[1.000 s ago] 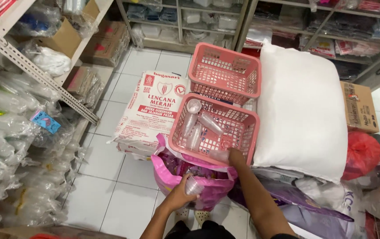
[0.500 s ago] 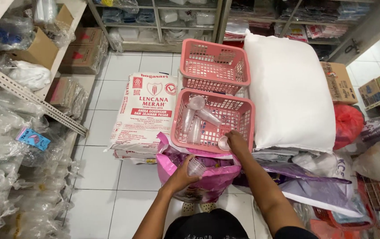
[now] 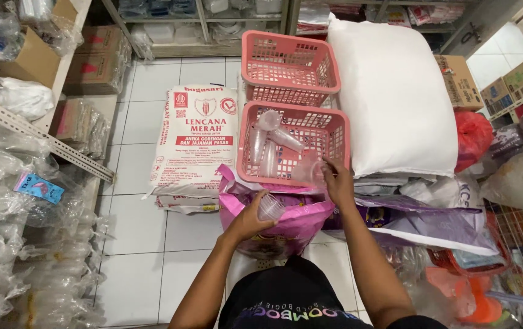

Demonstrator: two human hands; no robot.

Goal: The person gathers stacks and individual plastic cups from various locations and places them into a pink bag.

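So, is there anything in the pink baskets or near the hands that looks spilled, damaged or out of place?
Nothing looks spilled or damaged. The clear cups lie loosely on their sides in the near pink basket, not stacked upright. The right hand holds one over the basket rim; the left hand holds another above the pink bag.

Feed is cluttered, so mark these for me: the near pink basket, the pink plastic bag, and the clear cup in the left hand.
near pink basket [image 3: 334, 131]: head view, on its right wall.
pink plastic bag [image 3: 301, 222]: head view, on its front face.
clear cup [image 3: 270, 208]: head view, on the cup's side, beside the left hand's fingers.
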